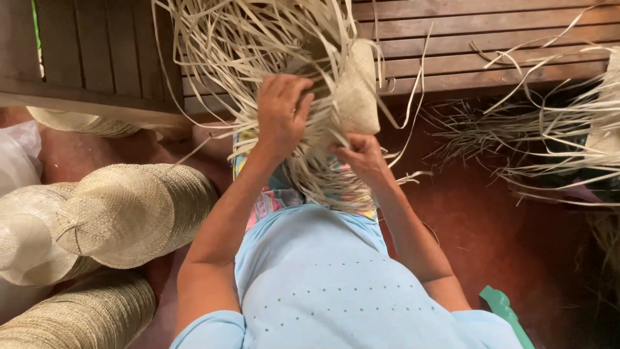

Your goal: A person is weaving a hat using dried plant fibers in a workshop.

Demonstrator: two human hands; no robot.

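Observation:
A half-woven straw hat (356,90) with many long loose pale strands (239,45) sits in front of me over my lap. My left hand (281,113) is closed around a bunch of strands just left of the woven crown. Below and to the right of the crown, my right hand (361,155) pinches strands at the hat's lower edge. Loose strands hang down between my arms over my light blue shirt (316,278).
Woven straw hats (129,213) lie stacked on the floor at my left. A wooden bench (452,45) stands ahead. Another unfinished straw piece (600,110) with loose strands lies at the right. The floor (504,220) is reddish-brown, with a green object (500,304) near my right elbow.

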